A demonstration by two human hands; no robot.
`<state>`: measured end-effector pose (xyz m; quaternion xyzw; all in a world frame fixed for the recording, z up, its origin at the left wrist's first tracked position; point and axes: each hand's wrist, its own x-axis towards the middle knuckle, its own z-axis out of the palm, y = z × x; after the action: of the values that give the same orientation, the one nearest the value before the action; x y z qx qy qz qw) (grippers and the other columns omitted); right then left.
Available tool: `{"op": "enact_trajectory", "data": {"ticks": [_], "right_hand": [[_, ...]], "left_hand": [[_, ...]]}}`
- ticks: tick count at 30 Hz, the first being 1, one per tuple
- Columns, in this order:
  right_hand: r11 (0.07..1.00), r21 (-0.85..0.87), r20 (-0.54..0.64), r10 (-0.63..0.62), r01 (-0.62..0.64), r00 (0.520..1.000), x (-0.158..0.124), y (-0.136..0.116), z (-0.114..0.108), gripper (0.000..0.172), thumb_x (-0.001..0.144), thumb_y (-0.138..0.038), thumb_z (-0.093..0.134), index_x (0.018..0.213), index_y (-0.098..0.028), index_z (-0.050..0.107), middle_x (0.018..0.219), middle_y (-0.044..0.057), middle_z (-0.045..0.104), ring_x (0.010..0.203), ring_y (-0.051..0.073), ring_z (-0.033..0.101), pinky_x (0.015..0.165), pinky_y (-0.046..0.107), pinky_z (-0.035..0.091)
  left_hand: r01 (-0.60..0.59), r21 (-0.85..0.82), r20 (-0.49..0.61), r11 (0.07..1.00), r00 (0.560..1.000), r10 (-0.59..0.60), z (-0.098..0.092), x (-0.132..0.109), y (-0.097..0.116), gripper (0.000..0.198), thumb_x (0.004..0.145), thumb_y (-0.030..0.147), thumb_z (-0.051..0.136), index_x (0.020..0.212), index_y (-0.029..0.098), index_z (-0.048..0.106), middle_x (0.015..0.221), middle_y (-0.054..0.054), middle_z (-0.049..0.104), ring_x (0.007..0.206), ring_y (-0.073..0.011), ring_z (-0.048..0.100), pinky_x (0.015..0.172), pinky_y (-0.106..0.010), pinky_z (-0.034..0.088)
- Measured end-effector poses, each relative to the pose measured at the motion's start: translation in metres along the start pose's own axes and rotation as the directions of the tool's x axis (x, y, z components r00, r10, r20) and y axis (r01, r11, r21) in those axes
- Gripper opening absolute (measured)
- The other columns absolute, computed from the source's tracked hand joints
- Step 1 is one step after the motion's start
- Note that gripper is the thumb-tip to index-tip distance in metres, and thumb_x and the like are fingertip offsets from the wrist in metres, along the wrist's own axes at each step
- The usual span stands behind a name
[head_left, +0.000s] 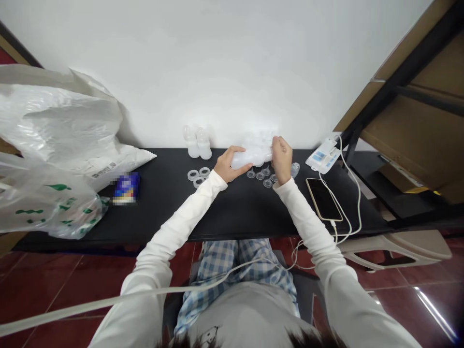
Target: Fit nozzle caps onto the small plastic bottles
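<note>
A translucent white baby bottle (243,158) lies sideways between my hands above the black table. My left hand (227,164) is wrapped round its base end, thumb along the near side. At the neck end, my right hand (282,154) is closed in a fist; its fingers hide what part they grip. Several clear round nipples (260,176) lie below the bottle. White screw rings (193,175) sit to the left of my left hand. Beyond them, two capped bottles (203,143) stand upright by the wall. A clear dome cap (295,169) rests right of my right hand.
More translucent pieces stand blurred behind the bottle. At right are a phone (324,199) with a white cable (358,193) and a white-and-blue packet (324,155). Plastic bags (54,125) and a blue packet (126,187) occupy the left. Shelving (402,99) flanks the table.
</note>
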<state>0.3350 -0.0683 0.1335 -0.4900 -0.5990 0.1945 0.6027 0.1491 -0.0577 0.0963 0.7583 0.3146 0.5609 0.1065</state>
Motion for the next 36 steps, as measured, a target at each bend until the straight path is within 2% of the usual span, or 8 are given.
{"op": "enact_trajectory", "data": {"ticks": [4,9,15,18,24,27,30,36], "right_hand": [[0.989,-0.099,-0.003,-0.108,0.107,0.994,-0.012,-0.005,-0.007,0.045,0.089,-0.067,0.047,0.076,-0.024,0.05,0.069,-0.001,0.051,0.068,0.017,0.054,0.068,0.034,0.051],[0.933,-0.139,0.315,-0.277,0.333,0.908,-0.02,0.005,-0.028,0.038,0.082,-0.06,0.064,0.098,-0.025,0.06,0.094,0.006,0.069,0.087,0.024,0.067,0.079,0.043,0.058],[0.807,-0.009,0.664,-0.436,0.591,0.607,-0.023,-0.002,-0.044,0.02,0.098,-0.035,0.046,0.099,-0.03,0.065,0.131,0.006,0.064,0.134,0.025,0.053,0.11,0.053,0.047],[0.804,0.012,0.66,-0.453,0.595,0.599,-0.025,-0.003,-0.041,0.017,0.096,-0.036,0.05,0.1,-0.028,0.064,0.135,0.009,0.062,0.139,0.026,0.048,0.114,0.052,0.043],[0.986,-0.056,0.431,-0.119,0.158,0.895,-0.027,0.013,-0.026,0.047,0.093,-0.065,0.043,0.11,-0.023,0.054,0.104,0.008,0.069,0.091,0.022,0.069,0.079,0.04,0.058],[0.992,-0.043,0.506,0.121,-0.115,0.854,-0.025,0.016,-0.02,0.047,0.091,-0.07,0.039,0.091,-0.025,0.051,0.063,-0.003,0.062,0.05,0.015,0.058,0.053,0.03,0.051],[0.999,0.007,0.495,-0.032,0.033,0.868,-0.025,0.014,-0.021,0.044,0.081,-0.066,0.062,0.094,-0.026,0.051,0.078,0.001,0.067,0.068,0.019,0.065,0.06,0.033,0.054],[0.787,-0.192,0.535,-0.417,0.586,0.735,-0.025,0.014,-0.057,0.011,0.093,-0.036,0.055,0.089,-0.032,0.065,0.116,0.007,0.068,0.115,0.029,0.06,0.101,0.049,0.049]], "left_hand": [[0.443,-0.289,0.123,0.848,0.896,-0.426,-0.01,0.015,0.013,0.06,0.087,0.076,0.041,0.088,0.019,0.058,0.072,-0.004,0.061,0.068,-0.0183,0.064,0.062,-0.031,0.052],[0.881,-0.184,0.596,0.437,0.453,-0.663,-0.04,0.04,0.013,0.055,0.083,0.071,0.052,0.081,0.016,0.06,0.048,-0.003,0.052,0.029,-0.0075,0.032,0.031,-0.022,0.023],[0.992,0.079,0.772,0.099,0.002,-0.636,-0.052,0.046,-0.013,0.063,0.081,0.072,0.047,0.08,0.012,0.066,0.038,-0.006,0.047,0.024,-0.0083,0.019,0.025,-0.021,0.009],[0.989,0.048,0.751,0.14,0.057,-0.658,-0.05,0.038,-0.019,0.064,0.082,0.072,0.044,0.081,0.012,0.066,0.04,-0.007,0.048,0.026,-0.008,0.019,0.026,-0.022,0.011],[0.809,-0.254,0.392,0.531,0.588,-0.708,-0.041,0.012,0.005,0.05,0.081,0.067,0.058,0.087,0.017,0.062,0.058,-0.003,0.056,0.044,-0.012,0.048,0.039,-0.023,0.032],[0.696,-0.231,0.229,0.679,0.718,-0.658,-0.038,0.004,0.018,0.049,0.078,0.067,0.062,0.078,0.018,0.061,0.07,-0.004,0.058,0.062,-0.0168,0.059,0.05,-0.026,0.043],[0.759,-0.2,0.235,0.619,0.651,-0.722,-0.041,0.003,0.017,0.053,0.079,0.072,0.057,0.079,0.018,0.061,0.065,-0.004,0.057,0.054,-0.0159,0.056,0.046,-0.027,0.039],[0.972,-0.088,0.547,0.216,0.229,-0.805,-0.066,0.005,-0.017,0.064,0.082,0.075,0.04,0.076,0.016,0.063,0.043,-0.005,0.048,0.029,-0.0065,0.019,0.033,-0.025,0.016]]}}
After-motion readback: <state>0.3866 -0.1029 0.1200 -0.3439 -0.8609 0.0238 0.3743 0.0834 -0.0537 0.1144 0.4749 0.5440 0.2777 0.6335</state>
